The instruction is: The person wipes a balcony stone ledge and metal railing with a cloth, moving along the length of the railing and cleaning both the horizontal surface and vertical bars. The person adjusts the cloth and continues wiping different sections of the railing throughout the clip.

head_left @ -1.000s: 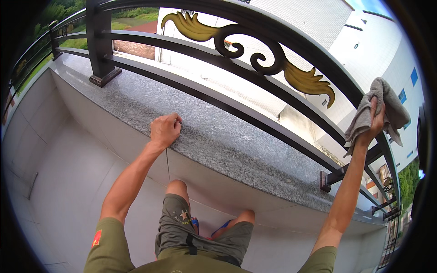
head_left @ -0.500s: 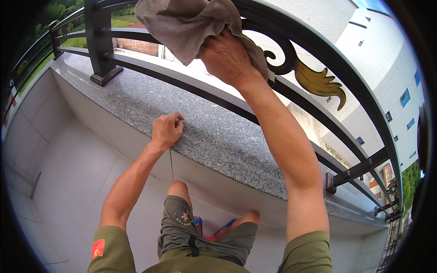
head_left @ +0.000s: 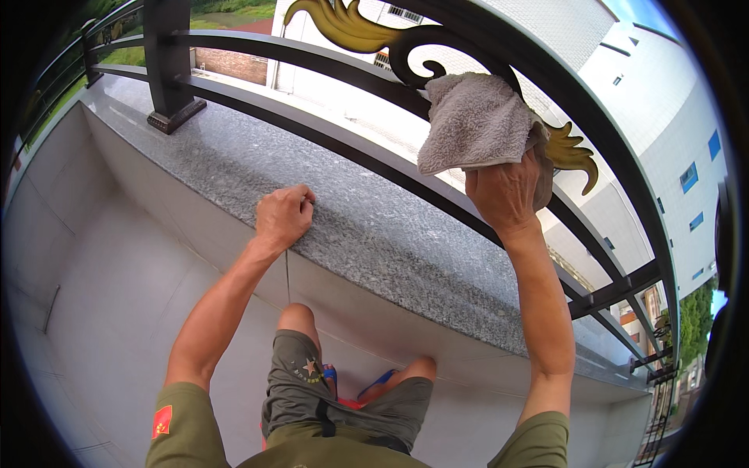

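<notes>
My right hand is closed on a grey-brown terry cloth, which covers part of the dark scroll ornament in the railing. Part of the fingers is hidden by the cloth. Beyond the cloth a gold leaf tip of the ornament sticks out; another gold leaf shows at the upper left. My left hand rests with curled fingers on the speckled grey granite ledge, near its inner edge, and nothing shows in it.
Dark curved rails run above the ledge, joined to a thick post at the left. A tiled wall face drops from the ledge to a pale tiled floor. Outside stand white buildings and greenery.
My right hand has moved right and nearer with the cloth, uncovering the scroll and gold leaf at the left. My left hand has stayed on the ledge.
</notes>
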Action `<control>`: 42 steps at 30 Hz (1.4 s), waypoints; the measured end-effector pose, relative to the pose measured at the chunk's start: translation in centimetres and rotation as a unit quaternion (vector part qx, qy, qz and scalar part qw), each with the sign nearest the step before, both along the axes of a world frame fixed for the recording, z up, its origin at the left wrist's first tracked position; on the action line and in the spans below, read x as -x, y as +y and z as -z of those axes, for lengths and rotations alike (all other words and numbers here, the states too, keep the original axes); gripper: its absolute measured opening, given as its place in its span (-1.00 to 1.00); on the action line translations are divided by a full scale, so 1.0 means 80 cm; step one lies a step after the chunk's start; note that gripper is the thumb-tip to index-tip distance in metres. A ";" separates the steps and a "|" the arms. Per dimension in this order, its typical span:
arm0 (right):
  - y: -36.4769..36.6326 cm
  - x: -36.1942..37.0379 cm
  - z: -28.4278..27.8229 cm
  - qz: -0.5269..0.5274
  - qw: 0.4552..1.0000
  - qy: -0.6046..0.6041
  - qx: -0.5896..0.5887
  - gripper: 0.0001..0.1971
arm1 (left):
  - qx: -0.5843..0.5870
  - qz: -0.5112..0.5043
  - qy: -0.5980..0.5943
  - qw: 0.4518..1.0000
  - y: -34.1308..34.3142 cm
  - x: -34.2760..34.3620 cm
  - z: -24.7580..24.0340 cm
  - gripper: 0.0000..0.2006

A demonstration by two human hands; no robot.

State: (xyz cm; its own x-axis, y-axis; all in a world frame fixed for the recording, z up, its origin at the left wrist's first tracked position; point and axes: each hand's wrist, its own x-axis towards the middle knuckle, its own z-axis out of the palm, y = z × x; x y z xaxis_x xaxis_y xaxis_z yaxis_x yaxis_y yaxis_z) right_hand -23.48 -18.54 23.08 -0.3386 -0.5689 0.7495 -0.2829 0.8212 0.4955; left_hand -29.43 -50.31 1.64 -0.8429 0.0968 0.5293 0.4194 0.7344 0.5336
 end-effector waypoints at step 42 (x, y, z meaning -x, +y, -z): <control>-0.031 0.007 0.002 -0.072 0.997 -0.009 0.026 -0.43 | 0.012 -0.024 0.002 1.000 0.001 0.003 0.003 -0.88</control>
